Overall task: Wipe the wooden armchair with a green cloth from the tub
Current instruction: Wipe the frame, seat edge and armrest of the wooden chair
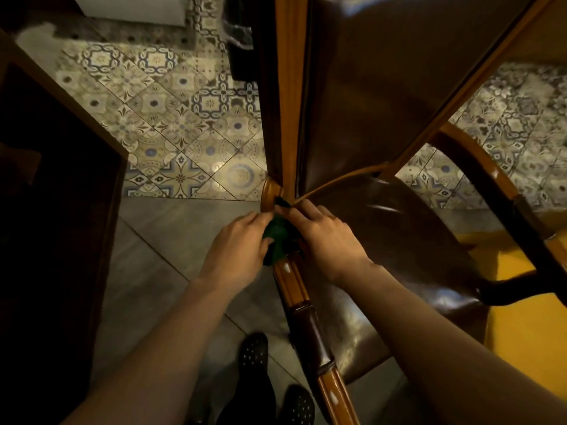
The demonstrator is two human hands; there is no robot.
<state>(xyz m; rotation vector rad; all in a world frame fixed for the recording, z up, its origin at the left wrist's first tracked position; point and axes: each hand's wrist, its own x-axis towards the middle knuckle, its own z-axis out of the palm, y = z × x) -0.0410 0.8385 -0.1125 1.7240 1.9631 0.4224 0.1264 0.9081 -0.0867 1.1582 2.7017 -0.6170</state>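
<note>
Now green cloth (pixel 277 237) bunched between left hand (pixel 236 246), right hand (pixel 328 237), both gripping, on armrest (pixel 294 289).

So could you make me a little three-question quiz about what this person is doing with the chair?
1. True or false: both hands are on the cloth.
2. Which part of the armchair is being wiped? A) seat B) armrest where it meets the back C) a leg
3. Fill in: the floor behind the chair has patterned ____.

Key
1. True: the left hand and right hand both grip the green cloth.
2. B: the cloth wraps the wooden armrest near the back.
3. tiles.
</note>
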